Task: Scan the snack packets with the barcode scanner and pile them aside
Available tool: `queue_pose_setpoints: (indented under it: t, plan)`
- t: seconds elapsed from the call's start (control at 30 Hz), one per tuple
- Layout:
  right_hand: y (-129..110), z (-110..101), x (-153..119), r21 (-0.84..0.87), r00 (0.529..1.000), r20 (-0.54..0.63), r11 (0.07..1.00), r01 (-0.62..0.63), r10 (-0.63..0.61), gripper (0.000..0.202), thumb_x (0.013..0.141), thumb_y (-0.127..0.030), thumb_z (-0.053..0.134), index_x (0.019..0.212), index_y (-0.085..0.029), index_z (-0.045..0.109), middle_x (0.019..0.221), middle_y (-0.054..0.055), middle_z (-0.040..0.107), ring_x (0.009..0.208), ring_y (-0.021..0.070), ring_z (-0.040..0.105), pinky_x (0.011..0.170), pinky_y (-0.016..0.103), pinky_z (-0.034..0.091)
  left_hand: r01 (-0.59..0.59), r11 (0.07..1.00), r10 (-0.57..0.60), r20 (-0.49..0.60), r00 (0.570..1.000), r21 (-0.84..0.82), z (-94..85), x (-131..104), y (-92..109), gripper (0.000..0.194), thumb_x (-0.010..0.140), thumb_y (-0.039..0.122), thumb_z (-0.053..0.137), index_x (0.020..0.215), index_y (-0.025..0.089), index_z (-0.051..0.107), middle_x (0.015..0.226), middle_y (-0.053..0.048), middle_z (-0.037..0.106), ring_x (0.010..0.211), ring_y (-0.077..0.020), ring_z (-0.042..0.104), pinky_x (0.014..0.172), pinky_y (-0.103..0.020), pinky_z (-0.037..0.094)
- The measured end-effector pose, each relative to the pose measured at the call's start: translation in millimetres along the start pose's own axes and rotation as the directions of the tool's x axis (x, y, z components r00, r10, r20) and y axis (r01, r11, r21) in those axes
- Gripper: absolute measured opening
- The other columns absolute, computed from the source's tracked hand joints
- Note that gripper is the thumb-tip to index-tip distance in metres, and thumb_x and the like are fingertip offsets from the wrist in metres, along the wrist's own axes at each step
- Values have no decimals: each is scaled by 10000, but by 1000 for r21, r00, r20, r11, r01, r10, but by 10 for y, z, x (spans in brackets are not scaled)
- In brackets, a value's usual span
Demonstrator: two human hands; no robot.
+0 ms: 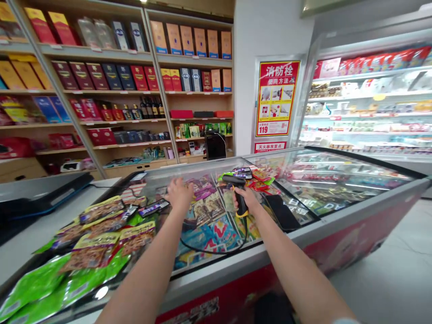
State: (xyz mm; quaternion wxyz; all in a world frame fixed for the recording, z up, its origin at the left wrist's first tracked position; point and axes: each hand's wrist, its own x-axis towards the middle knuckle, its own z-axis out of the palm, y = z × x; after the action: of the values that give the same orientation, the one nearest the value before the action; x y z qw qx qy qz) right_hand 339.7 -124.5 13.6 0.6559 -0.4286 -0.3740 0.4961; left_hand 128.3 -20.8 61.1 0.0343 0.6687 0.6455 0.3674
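My right hand grips a black and yellow barcode scanner by its handle, over the glass-topped chest freezer. The scanner's black cable loops toward me across the glass. My left hand holds nothing; its fingers are apart above the glass. Nearest to it on the left lies a dark, narrow snack packet. Beyond the scanner are red packets and another small dark packet. A black phone lies right of my right hand.
Brown snack bags and green packets are heaped at the freezer's left end. A counter with a dark device stands beyond them. Shelves of boxed goods line the back wall. A lit refrigerated display stands at the right.
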Motion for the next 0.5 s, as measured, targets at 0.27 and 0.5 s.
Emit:
queue_pose_setpoints:
  t: [0.27, 0.5]
  plan:
    - [-138, -576, -123, 27, 946, -321, 998, 56, -44, 312, 665, -399, 725, 768, -184, 524, 463, -49, 561, 338, 108, 495, 335, 228, 440, -21, 992, 66, 361, 930, -126, 1020, -183, 1147, 500, 788, 512, 595, 1185, 209, 620, 1162, -157, 682, 1146, -345, 598, 913, -481, 452]
    - [-133, -588, -157, -48, 865, -490, 994, 96, -107, 285, 653, -398, 700, 709, -204, 498, 431, -60, 524, 329, 123, 497, 324, 240, 438, 31, 998, -4, 407, 914, -61, 1472, -37, 1535, 604, 736, 573, 634, 1186, 172, 603, 1148, -208, 677, 1153, -381, 589, 920, -511, 446]
